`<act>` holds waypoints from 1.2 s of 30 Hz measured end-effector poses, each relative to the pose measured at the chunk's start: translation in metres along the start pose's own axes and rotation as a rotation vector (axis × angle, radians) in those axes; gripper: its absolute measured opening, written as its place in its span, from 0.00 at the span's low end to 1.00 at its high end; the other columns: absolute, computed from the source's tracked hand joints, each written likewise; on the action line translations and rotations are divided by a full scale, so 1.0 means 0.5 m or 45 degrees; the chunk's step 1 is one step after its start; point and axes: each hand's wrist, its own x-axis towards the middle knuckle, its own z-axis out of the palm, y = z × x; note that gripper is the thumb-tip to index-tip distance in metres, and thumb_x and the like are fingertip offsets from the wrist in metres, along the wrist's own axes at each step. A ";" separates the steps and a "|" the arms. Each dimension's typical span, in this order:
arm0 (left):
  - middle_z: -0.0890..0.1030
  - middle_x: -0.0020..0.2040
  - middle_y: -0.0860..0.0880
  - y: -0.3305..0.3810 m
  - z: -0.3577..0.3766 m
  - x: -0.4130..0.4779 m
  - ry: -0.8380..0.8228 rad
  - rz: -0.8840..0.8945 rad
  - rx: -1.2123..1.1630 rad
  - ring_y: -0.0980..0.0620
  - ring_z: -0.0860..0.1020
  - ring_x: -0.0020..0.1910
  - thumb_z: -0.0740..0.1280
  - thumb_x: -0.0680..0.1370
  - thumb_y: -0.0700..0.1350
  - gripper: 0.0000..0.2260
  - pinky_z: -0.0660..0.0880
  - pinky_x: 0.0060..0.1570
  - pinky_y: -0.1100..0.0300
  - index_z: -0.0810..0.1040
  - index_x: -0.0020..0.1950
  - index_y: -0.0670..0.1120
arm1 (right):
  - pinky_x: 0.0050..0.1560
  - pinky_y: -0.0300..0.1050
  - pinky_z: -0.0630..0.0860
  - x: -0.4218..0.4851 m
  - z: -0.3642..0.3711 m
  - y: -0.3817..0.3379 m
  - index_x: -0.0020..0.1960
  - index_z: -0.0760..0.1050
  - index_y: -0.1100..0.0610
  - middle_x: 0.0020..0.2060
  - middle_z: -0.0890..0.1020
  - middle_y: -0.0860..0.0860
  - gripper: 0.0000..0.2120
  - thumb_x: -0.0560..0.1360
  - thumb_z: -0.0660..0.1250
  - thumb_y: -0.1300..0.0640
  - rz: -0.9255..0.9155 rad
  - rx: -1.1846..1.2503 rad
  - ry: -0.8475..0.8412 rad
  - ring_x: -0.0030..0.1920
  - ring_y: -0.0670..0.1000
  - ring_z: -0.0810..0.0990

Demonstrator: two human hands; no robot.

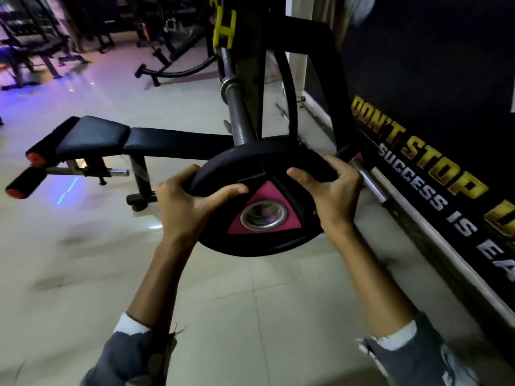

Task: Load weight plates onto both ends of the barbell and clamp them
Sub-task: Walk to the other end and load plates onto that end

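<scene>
Both hands are gripping a black weight plate with a pink triangular hub: the left hand curling over its left rim, the right hand over its right rim. The barbell sleeve is lying just beyond, its long axis running away and slightly left; its end is hidden behind the plate's far edge, so the hole looks not yet threaded.

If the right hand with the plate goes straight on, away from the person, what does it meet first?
Most likely the grey steel barbell sleeve, whose end lies just beyond the black round weight plate with the pink triangle that the right hand holds. Depth is unclear; the black rack upright stands close behind.
</scene>
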 end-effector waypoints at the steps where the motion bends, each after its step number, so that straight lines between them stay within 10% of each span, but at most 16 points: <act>1: 0.72 0.23 0.60 0.002 -0.002 0.005 0.000 0.023 0.007 0.70 0.71 0.26 0.78 0.58 0.55 0.16 0.64 0.28 0.76 0.74 0.33 0.50 | 0.36 0.56 0.78 0.002 0.003 -0.002 0.34 0.77 0.52 0.29 0.79 0.44 0.22 0.57 0.71 0.34 -0.002 0.016 0.012 0.33 0.49 0.80; 8: 0.72 0.23 0.64 -0.018 0.012 0.064 0.008 0.050 0.029 0.66 0.67 0.23 0.76 0.60 0.56 0.17 0.61 0.25 0.74 0.67 0.29 0.53 | 0.36 0.47 0.79 0.046 0.043 0.015 0.32 0.73 0.43 0.28 0.78 0.37 0.17 0.58 0.70 0.31 -0.064 0.030 0.037 0.34 0.40 0.79; 14: 0.67 0.26 0.61 -0.070 0.034 0.144 0.011 0.214 0.128 0.67 0.69 0.26 0.76 0.61 0.58 0.20 0.63 0.29 0.74 0.68 0.34 0.48 | 0.41 0.36 0.78 0.092 0.101 0.066 0.45 0.80 0.59 0.35 0.77 0.39 0.33 0.61 0.65 0.30 -0.138 -0.003 0.119 0.37 0.31 0.77; 22: 0.71 0.27 0.47 -0.194 0.089 0.319 0.005 0.191 0.194 0.48 0.68 0.26 0.68 0.63 0.71 0.32 0.66 0.27 0.54 0.71 0.35 0.40 | 0.35 0.58 0.77 0.260 0.228 0.143 0.37 0.76 0.67 0.30 0.80 0.63 0.39 0.62 0.63 0.27 -0.240 -0.081 0.119 0.33 0.59 0.79; 36: 0.71 0.28 0.46 -0.381 0.199 0.617 0.136 0.055 0.368 0.53 0.65 0.28 0.68 0.64 0.67 0.28 0.61 0.28 0.61 0.71 0.36 0.40 | 0.24 0.41 0.64 0.559 0.452 0.276 0.33 0.74 0.61 0.23 0.72 0.52 0.28 0.62 0.66 0.33 -0.218 -0.172 0.061 0.24 0.50 0.70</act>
